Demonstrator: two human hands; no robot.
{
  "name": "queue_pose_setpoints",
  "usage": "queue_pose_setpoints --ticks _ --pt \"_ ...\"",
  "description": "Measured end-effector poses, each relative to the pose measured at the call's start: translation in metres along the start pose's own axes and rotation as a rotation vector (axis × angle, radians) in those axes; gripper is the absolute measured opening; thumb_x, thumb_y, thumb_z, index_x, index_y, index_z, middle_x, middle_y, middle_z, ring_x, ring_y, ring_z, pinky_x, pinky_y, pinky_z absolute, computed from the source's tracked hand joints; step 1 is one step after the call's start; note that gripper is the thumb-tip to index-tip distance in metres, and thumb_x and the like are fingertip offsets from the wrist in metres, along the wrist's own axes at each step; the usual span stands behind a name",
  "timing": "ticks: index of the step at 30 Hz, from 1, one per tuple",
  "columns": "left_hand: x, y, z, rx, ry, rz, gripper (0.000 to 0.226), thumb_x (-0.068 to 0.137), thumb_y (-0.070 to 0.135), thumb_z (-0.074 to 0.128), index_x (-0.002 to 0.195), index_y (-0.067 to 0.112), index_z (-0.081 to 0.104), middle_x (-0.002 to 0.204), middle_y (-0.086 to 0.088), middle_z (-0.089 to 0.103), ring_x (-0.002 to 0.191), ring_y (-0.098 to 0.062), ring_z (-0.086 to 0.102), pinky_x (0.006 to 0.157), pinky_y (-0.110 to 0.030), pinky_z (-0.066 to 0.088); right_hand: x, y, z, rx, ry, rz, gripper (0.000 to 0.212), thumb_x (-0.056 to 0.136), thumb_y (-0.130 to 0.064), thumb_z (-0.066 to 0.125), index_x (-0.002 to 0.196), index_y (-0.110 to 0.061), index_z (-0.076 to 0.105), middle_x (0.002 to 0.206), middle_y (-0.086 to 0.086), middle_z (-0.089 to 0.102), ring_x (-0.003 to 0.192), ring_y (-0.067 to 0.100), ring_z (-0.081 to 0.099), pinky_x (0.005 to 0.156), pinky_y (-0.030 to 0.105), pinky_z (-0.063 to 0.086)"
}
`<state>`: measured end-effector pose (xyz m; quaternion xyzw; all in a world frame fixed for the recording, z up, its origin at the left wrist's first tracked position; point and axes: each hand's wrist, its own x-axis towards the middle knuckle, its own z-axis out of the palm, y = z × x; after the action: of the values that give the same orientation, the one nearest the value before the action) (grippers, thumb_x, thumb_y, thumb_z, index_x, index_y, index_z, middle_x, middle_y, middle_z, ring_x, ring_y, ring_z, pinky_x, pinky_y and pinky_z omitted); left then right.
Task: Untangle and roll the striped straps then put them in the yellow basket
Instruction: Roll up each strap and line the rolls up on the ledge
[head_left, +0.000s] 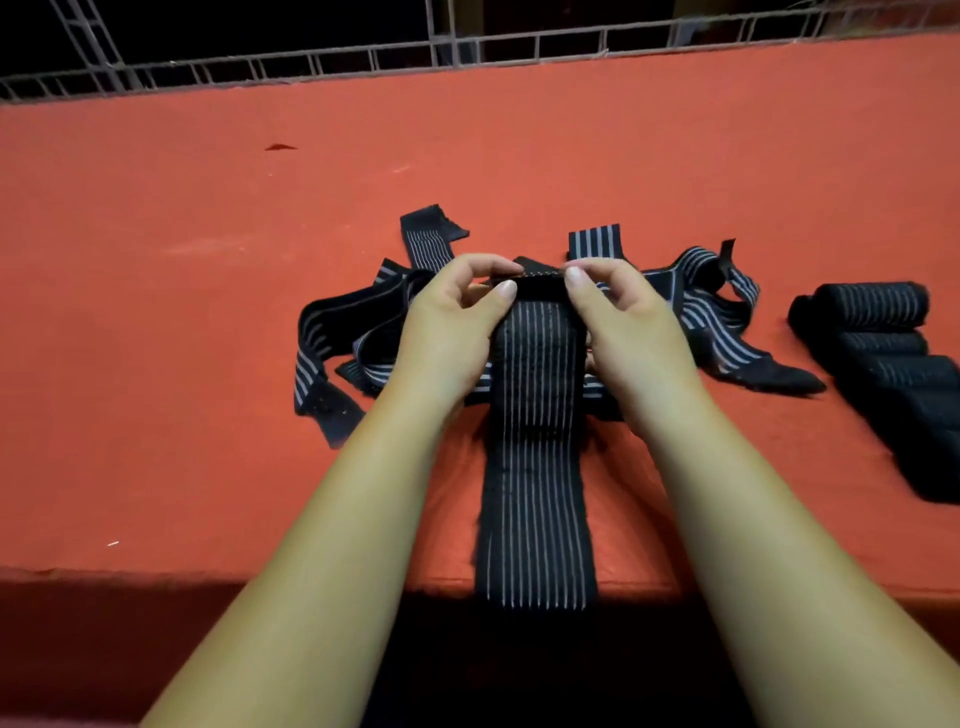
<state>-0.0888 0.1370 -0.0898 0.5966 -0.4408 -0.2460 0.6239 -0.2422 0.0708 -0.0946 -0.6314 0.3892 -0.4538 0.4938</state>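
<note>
Red table (182, 338) | left hand (452, 325), right hand (631, 325) both pinching one strap (535, 467) | one tangled heap (332, 327) | roughly four rolls (878, 306)

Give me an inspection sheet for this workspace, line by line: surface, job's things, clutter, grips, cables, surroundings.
Surface: red cloth, lying flat, dropping off at the near edge.
Job's things: one strap laid out toward the person, its near end hanging over the edge; a tangle of straps behind it; rolls in a row at the right; basket not in view.
Clutter: a dark fleck on the cloth.
Grips: left hand and right hand each pinch the strap's far end.
Cables: nothing seen.
Surroundings: metal grille along the far edge, dark beyond.
</note>
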Motion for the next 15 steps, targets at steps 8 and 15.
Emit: queue_pose_setpoints --ticks 8,15 --pt "0.017 -0.027 0.002 -0.071 -0.005 -0.088 0.017 0.097 0.016 0.072 0.101 0.03 0.08 0.093 -0.005 0.073 0.085 -0.025 0.068 0.08 -0.042 0.055 0.021 0.026 0.017 0.139 0.016 0.056 0.015 0.1 -0.038 0.069 0.096 -0.029 0.08 0.1 -0.002 0.082 0.096 0.019 0.076 0.098 0.054 0.059" --pt "0.023 -0.036 0.005 -0.264 -0.072 -0.236 0.011 0.096 0.014 0.075 0.1 0.022 0.082 0.095 -0.011 0.065 0.075 -0.02 0.056 0.066 -0.029 0.044 0.025 0.034 0.016 0.183 0.053 0.067 0.014 0.101 -0.018 0.067 0.101 -0.02 0.081 0.102 0.006 0.082 0.087 0.014 0.072 0.086 0.043 0.059"
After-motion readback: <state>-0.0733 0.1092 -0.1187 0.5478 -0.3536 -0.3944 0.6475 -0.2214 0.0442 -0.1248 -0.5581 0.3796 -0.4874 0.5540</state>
